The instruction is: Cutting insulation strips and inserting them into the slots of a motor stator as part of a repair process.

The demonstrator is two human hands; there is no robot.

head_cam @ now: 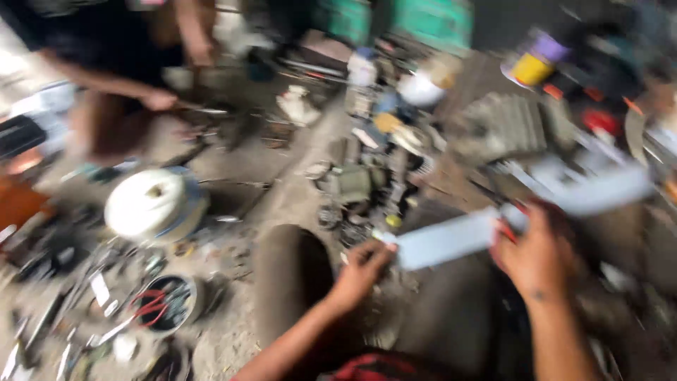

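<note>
Head view: left hand (361, 271) and right hand (537, 255) grip pale flat panel (446, 240) between them.

Heavy motion blur smears the whole head view, streaking edges sideways. Soft, even daylight falls over the scene, brightest at the upper left, where it washes out. A white round housing (155, 204) glares pale. Shadows are weak; no detail is sharp.

A dusty grey workshop floor (282, 176) carries scattered metal parts: 1 white round drum (151, 204), 1 small tin (168, 303) of red wire, loose tools (42, 331), a finned grey engine block (504, 127)
</note>
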